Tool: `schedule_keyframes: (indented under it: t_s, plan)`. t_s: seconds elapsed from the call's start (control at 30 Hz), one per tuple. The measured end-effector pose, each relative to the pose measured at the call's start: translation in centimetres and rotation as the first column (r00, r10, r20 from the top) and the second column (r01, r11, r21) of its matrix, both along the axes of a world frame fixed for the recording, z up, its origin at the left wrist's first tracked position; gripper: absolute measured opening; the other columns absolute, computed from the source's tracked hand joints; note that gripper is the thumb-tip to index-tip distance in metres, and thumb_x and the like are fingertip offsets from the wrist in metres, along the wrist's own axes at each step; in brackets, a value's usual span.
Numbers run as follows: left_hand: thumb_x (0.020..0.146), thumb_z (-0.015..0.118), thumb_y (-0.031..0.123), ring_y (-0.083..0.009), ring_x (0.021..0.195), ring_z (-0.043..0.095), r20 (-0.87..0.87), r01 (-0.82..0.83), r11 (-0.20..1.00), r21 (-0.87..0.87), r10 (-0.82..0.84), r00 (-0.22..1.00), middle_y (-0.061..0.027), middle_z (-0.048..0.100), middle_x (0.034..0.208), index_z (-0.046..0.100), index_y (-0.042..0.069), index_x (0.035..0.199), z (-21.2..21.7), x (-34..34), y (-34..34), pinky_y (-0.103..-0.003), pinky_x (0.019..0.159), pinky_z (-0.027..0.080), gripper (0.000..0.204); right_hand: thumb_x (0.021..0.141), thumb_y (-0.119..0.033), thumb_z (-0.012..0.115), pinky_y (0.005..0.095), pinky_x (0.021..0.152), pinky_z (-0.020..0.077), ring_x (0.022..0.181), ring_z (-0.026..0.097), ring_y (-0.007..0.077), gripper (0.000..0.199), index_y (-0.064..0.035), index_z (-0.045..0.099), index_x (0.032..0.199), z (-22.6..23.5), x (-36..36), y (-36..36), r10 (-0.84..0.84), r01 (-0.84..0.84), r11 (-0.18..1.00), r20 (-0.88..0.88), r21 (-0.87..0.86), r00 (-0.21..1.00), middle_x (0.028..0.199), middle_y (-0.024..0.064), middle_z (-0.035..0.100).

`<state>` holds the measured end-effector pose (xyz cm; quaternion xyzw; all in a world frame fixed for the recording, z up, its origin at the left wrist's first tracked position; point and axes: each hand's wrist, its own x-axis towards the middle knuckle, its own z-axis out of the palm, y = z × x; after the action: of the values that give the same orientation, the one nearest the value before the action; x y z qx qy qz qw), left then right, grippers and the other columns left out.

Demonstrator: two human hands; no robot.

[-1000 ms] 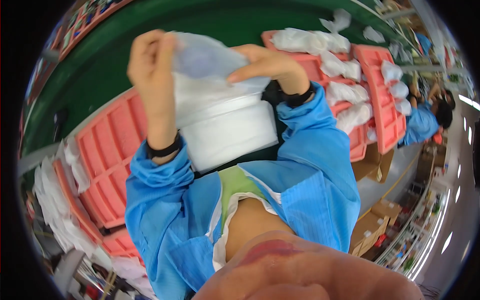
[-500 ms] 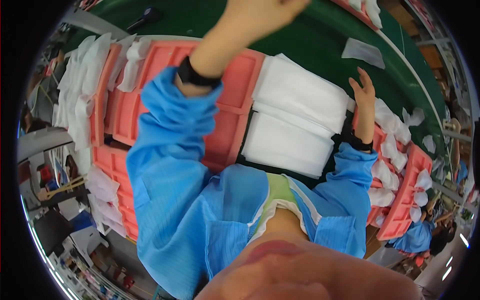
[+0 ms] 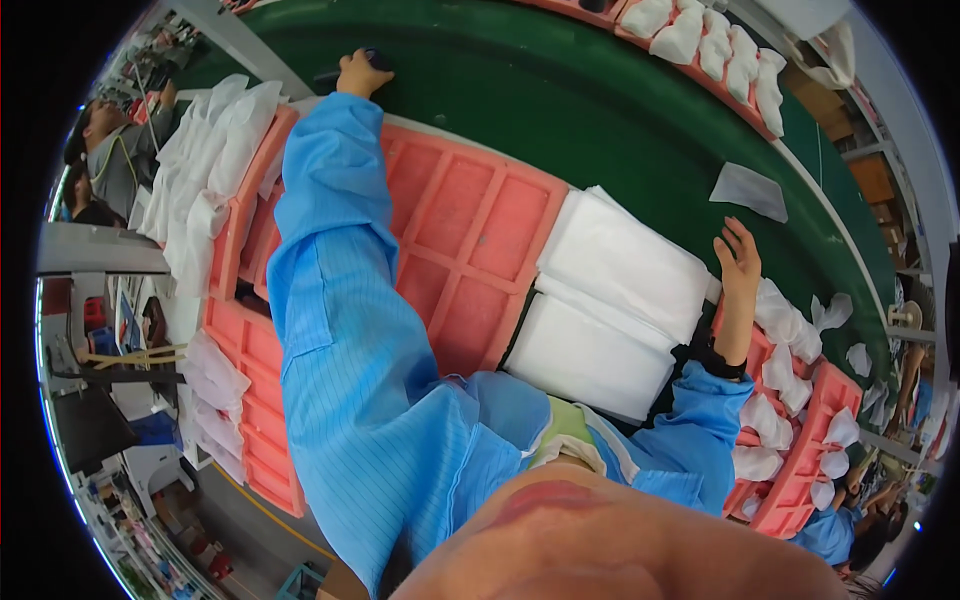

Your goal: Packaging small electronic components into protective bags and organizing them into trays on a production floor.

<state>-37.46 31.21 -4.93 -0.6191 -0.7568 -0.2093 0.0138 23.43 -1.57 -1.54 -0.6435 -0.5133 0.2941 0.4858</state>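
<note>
My left hand (image 3: 358, 77) reaches far out at the upper left. Its fingers curl round a dark handheld tool (image 3: 378, 60) on the green surface; the hand covers most of it, and its exact kind is unclear. My right hand (image 3: 738, 262) is held up at the right with fingers apart and nothing in them. Below and left of it lie two stacks of thin white sheets, a far stack (image 3: 625, 262) and a near stack (image 3: 590, 355). One loose translucent white pouch (image 3: 750, 191) lies on the green surface beyond my right hand.
A pink compartment tray (image 3: 465, 235) lies between my left arm and the sheets. White wrapped pieces (image 3: 215, 165) fill pink trays at the left; more wrapped pieces (image 3: 770, 420) sit in trays at the right. Another filled tray (image 3: 690, 65) stands across the green belt (image 3: 560, 110). People are at both sides.
My left hand has moved left and closed round the dark tool that lay on the green surface. The right hand stays raised, its fingers still spread. The view has shifted.
</note>
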Motion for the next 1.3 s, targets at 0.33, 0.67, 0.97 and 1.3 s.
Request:
schedule_keyframes:
  t_s: [0.33,0.67,0.97,1.3]
  plan:
    - [0.066,0.081,0.04,-0.0274,0.087,0.066,0.112,0.45,0.815,-0.365,-0.442,0.89,-0.0156,0.066,0.102,0.064,0.005,0.114,5.1,10.7,-4.2,-0.036,0.078,0.055,0.062,0.085,0.0,0.063,0.0315,0.096,0.0444,0.118,0.053,0.0223,0.042,-0.0007,0.052,0.125,0.4,-1.5,0.2,0.067,-0.072,0.995,0.081,0.065,0.995,0.132,0.0116,0.052]
    - [0.065,0.082,0.028,-0.0226,0.08,0.065,0.363,0.857,0.47,0.211,-0.852,0.377,-0.0135,0.062,0.093,0.063,-0.001,0.11,12.0,32.1,-23.7,-0.029,0.07,0.053,0.057,0.073,-0.007,0.077,0.0312,0.08,0.0515,0.107,0.06,0.0253,0.061,-0.0057,0.05,0.127,6.7,-9.9,-3.2,-0.002,-0.12,0.944,0.37,0.307,0.929,0.12,0.012,0.057]
    - [0.074,0.075,0.025,-0.0267,0.073,0.063,0.451,0.788,0.476,0.391,-0.845,0.287,-0.0116,0.058,0.092,0.058,0.003,0.107,10.5,38.7,-31.0,-0.035,0.064,0.052,0.043,0.062,-0.019,0.082,0.0368,0.077,0.0511,0.09,0.063,0.033,0.058,-0.0041,0.056,0.111,6.5,-5.1,-2.9,-0.243,0.068,0.945,0.548,0.32,0.801,0.102,0.016,0.062]
    - [0.073,0.072,0.025,-0.0285,0.077,0.064,0.039,0.935,0.334,0.119,-0.943,0.332,-0.0107,0.06,0.087,0.061,0.007,0.085,4.9,40.3,-33.4,-0.038,0.061,0.052,0.024,0.062,-0.02,0.084,0.0306,0.081,0.0491,0.088,0.061,0.0193,0.061,-0.0001,0.057,0.113,9.7,-3.3,-3.8,-0.234,0.116,0.944,0.38,0.309,0.895,0.098,0.0106,0.064]
